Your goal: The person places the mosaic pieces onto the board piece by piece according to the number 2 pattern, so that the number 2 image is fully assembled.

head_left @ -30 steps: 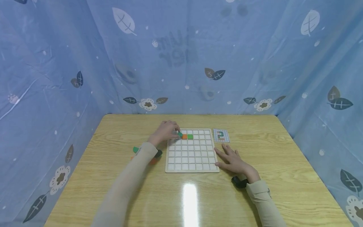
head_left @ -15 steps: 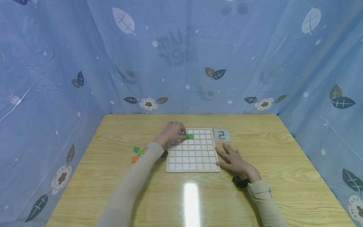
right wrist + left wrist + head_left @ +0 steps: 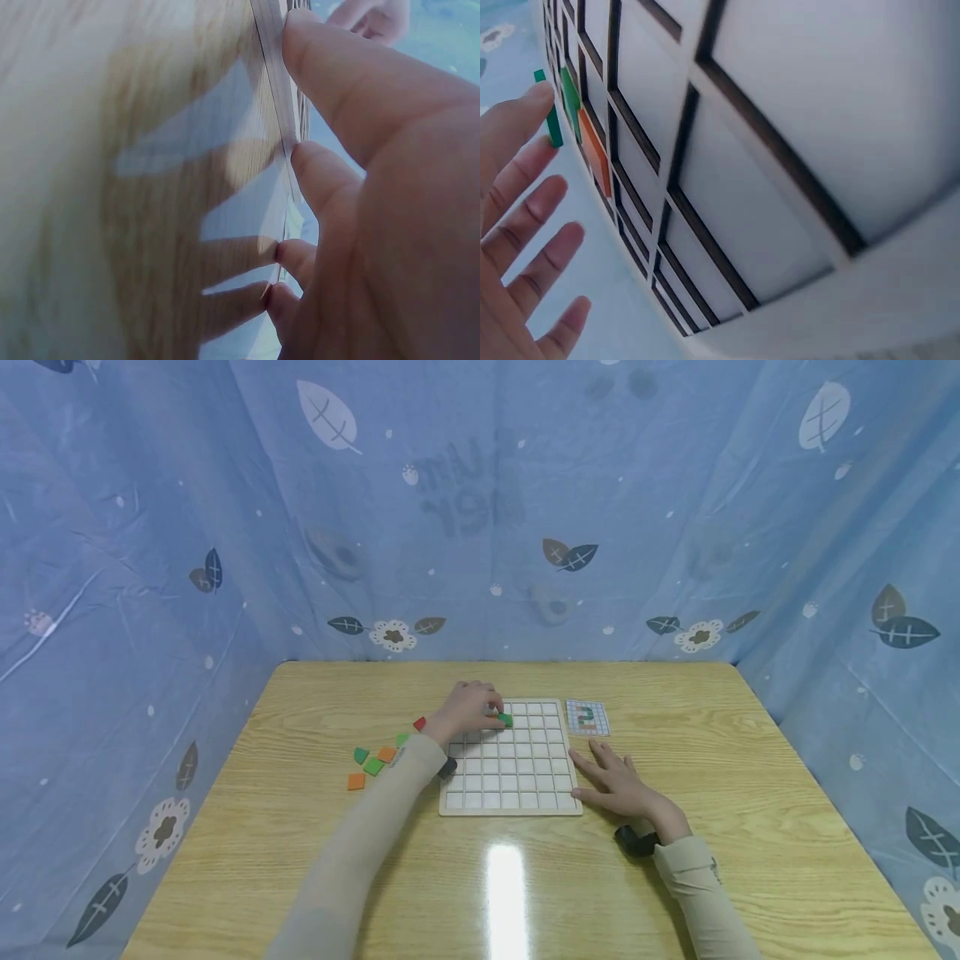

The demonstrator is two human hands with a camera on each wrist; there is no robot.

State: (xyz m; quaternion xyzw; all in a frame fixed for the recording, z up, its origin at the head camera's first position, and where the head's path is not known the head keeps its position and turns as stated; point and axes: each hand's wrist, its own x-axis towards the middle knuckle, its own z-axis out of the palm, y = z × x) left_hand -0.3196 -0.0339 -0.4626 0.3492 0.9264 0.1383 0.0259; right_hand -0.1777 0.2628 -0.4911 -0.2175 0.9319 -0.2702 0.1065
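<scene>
Over the upper rows of a white grid board (image 3: 491,783), my left hand (image 3: 467,708) pinches a dark green tile (image 3: 553,126) between thumb and index finger, its other fingers spread apart. The held tile stands on edge, a little off the board. Near it, a light green tile (image 3: 571,94) and an orange tile (image 3: 595,153) sit in neighbouring squares of the grid. My right hand (image 3: 618,785) rests with spread fingers at the board's right edge, its thumb and fingertips touching there. Part of the board's upper left is hidden behind my left hand.
A small pattern card (image 3: 587,717) lies right of the board, beyond my right hand. Several loose tiles lie left of the board, among them an orange tile (image 3: 356,782), a dark green tile (image 3: 361,755) and a red tile (image 3: 420,723). Patterned blue curtains (image 3: 480,527) surround the table.
My left hand has moved right across the board's upper row with the dark green tile, past the orange tile. More loose tiles now show beside the sleeve. The right hand stays in place.
</scene>
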